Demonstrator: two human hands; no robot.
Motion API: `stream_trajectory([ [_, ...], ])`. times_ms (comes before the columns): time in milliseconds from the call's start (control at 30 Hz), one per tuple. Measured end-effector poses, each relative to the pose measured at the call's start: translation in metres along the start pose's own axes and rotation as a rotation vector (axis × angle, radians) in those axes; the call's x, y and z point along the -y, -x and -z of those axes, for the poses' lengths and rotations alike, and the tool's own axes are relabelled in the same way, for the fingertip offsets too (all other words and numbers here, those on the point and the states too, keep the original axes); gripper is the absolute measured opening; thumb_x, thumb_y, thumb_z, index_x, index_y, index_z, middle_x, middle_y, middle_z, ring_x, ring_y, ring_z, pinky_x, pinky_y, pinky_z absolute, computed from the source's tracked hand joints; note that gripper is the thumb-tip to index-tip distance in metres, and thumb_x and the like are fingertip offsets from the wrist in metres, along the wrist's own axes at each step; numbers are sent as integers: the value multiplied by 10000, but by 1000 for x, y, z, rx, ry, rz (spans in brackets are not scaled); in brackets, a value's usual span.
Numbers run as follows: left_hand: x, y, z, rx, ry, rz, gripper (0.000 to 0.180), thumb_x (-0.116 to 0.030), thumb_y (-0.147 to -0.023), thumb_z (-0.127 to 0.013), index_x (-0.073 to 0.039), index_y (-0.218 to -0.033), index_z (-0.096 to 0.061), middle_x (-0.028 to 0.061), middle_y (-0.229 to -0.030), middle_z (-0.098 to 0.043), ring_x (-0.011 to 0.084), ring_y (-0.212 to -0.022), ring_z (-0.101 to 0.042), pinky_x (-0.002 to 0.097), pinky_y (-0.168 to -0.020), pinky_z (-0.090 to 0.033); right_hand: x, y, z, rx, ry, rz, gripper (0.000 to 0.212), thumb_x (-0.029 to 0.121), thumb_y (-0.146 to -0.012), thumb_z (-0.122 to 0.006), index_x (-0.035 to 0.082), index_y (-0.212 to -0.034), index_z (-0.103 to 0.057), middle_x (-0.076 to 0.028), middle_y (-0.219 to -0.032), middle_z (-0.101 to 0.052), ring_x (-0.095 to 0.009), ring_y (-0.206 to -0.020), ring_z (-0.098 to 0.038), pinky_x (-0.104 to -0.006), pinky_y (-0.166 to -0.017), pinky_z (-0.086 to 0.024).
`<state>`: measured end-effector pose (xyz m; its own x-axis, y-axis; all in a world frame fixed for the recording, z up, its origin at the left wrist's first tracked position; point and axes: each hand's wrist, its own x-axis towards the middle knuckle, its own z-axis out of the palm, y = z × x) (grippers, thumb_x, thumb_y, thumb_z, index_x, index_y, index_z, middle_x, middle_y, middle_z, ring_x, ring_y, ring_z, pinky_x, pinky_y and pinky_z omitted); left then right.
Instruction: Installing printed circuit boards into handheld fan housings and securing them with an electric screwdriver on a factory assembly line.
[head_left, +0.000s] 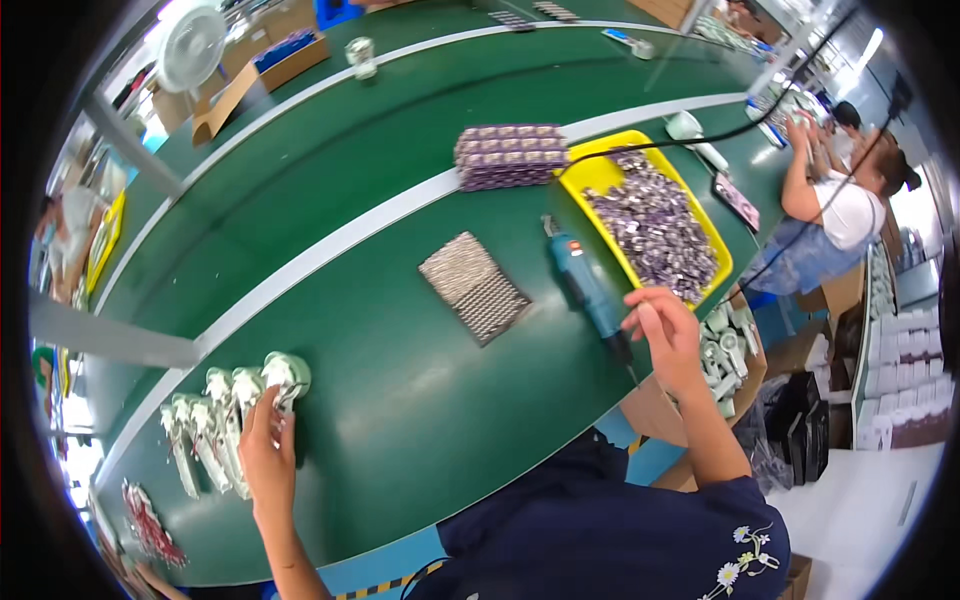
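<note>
My left hand (265, 445) is at the right end of a row of pale green plastic casings (215, 470), each with a rounded head and a handle. Its fingers and thumb close around the end casing (287, 372). My right hand (665, 335) hovers at the near edge of a yellow tray (722, 262) full of small shiny metal parts (655, 225). Its thumb and fingers are pressed together; anything between them is too small to name. Beside that hand lies a teal electric screwdriver (585, 283). A flat rectangular pad of small metal pieces (475, 288) lies mid-table.
A stack of purple-and-silver packs (511, 157) stands by the grey rail. A carton of pale casings (730, 350) sits below the table edge at right. A black cable (690, 142) crosses over the tray. Red wires (150, 525) lie at far left. Another person (840, 205) works at right.
</note>
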<state>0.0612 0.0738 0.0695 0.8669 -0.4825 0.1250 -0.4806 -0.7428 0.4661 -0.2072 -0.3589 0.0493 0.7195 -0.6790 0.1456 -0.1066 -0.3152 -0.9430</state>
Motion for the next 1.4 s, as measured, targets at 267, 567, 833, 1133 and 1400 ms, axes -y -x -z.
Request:
stream_trajectory([
  [267, -34, -28, -16, -42, -68, -254, 68, -5, -928, -668, 15, -992, -664, 147, -890, -645, 320, -798, -617, 419, -732, -482, -55, -144, 39, -75, 757, 335, 298, 178, -957, -665, 87, -1237, -709, -141, -1177, -714, -310, -1094, -659, -441, -967, -484],
  [567, -80, -4, -80, -74, 478, -251, 73, 35, -932, -628, 21, -1002, -613, 129, -916, -633, 239, -846, -622, 331, -801, -507, -50, -213, 16, 299, 1096, 134, 262, 301, -913, -688, 123, -1079, -784, -136, -1034, -752, -283, -972, -696, -479, -932, -448],
  [833, -82, 9, -100, -225, 392, -487, 203, 129, -796, -683, -2, -946, -639, 130, -925, -649, 323, -937, -629, 412, -841, -513, 6, -103, -17, 206, -253, -167, 295, 132, -1024, -660, -2, -1287, -648, -62, -1044, -694, -141, -854, -669, -292, -760, -542],
  [1133, -75, 3, -109, 103, 815, -130, 65, 11, -973, -638, 22, -1038, -640, 100, -818, -602, 180, -643, -552, 305, -601, -457, 42, 1, -144, 643, -385, -260, 372, -71, -937, -691, -77, -1298, -603, -187, -1225, -708, -197, -1012, -725, -316, -892, -598],
  [1400, -69, 9, -104, 188, 899, 7, 87, -7, -1010, -592, 26, -1056, -657, 79, -887, -663, 143, -705, -575, 289, -667, -475, 38, 0, -164, 730, -145, -172, 390, -60, -926, -721, -93, -1299, -609, -140, -1138, -717, -195, -989, -733, -286, -849, -591],
])
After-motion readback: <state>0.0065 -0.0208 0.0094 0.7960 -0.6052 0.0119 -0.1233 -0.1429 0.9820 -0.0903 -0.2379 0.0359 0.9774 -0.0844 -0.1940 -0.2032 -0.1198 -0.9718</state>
